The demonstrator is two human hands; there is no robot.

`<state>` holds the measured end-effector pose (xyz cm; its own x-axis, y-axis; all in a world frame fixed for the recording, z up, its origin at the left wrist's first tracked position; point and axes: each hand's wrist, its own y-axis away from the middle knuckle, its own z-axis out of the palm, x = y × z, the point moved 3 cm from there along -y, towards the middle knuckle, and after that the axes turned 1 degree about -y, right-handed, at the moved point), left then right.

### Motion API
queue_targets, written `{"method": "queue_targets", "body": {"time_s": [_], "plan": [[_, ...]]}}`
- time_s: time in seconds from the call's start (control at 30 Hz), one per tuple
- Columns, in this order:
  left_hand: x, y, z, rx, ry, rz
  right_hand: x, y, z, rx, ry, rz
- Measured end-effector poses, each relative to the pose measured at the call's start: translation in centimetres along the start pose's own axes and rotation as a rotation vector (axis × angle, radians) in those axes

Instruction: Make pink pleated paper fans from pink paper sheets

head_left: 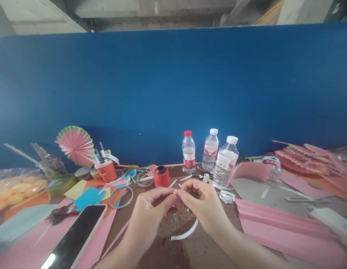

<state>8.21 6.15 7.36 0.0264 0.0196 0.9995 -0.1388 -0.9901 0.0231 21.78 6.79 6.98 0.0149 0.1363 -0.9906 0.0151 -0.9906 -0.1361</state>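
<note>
Both my hands meet above the middle of the brown table, fingertips pinched together around a small white piece of paper strip (175,191). My left hand (151,207) grips it from the left with thumb and index finger. From the other side, my right hand (203,200) pinches it as well. A curved white strip (187,234) shows below the right hand; whether it joins the pinched piece is hidden. Just beyond my fingers stands a red container with a dark top (161,176).
Three plastic bottles (189,153) stand behind my hands. Pink pleated paper (280,228) lies at right. At left are a phone (78,235), coloured paper (89,198), a tape ring (121,197), a red cup of pens (106,171) and a paper fan (75,145). A blue partition (162,86) rises behind.
</note>
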Motion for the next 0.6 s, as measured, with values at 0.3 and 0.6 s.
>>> {"method": "queue_targets", "body": {"time_s": [0.3,0.6], "plan": [[0.28,0.05,0.11,0.026,-0.009,-0.019,-0.19,0.18,0.09,0.022,0.044,-0.027],[0.1,0.12,-0.06,0.03,-0.036,-0.002,-0.18,0.37,0.26,0.012,0.014,-0.041]]}}
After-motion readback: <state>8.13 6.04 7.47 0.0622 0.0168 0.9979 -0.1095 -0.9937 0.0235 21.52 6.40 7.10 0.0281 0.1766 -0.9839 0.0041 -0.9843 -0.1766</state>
